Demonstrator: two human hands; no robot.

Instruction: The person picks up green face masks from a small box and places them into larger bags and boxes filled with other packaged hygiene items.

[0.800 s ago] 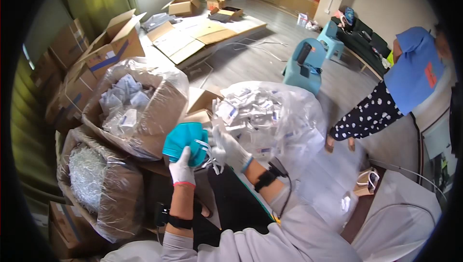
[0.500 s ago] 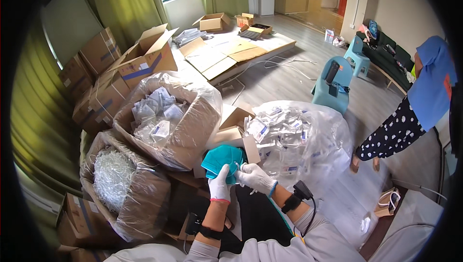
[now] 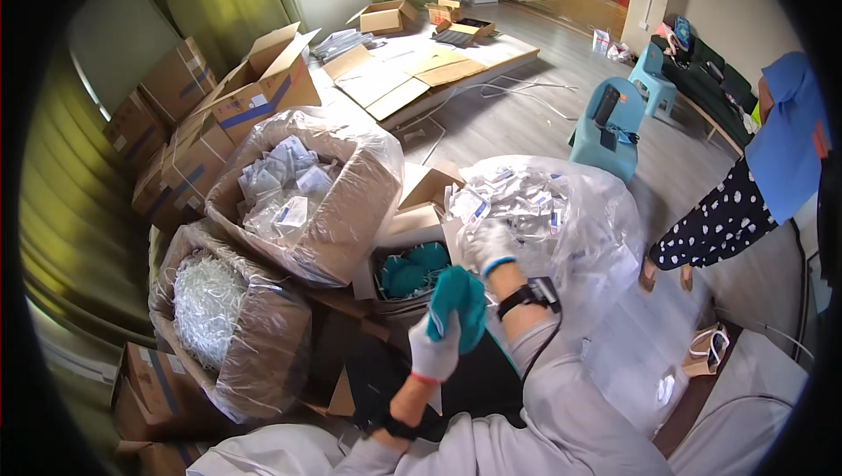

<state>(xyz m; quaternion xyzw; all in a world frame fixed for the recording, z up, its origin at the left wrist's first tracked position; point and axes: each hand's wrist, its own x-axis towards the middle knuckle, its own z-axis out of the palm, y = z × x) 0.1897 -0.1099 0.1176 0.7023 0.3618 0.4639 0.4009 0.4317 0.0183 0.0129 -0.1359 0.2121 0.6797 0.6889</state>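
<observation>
At your twelve o'clock, your left hand (image 3: 434, 350) has its fingers clamped on teal masks (image 3: 460, 305); at one o'clock from it, your blurred right hand (image 3: 489, 246) is beside white packets (image 3: 517, 188), its fingers unclear.

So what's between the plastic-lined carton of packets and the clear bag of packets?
In the head view, an open cardboard box holding teal face masks lies between them, with cardboard flaps behind it.

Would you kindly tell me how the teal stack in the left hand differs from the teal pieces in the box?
The teal stack is gripped by the left hand, while the teal pieces lie inside the box. The stack appears larger in view than any single one of the pieces. Both share a teal colour.
</observation>
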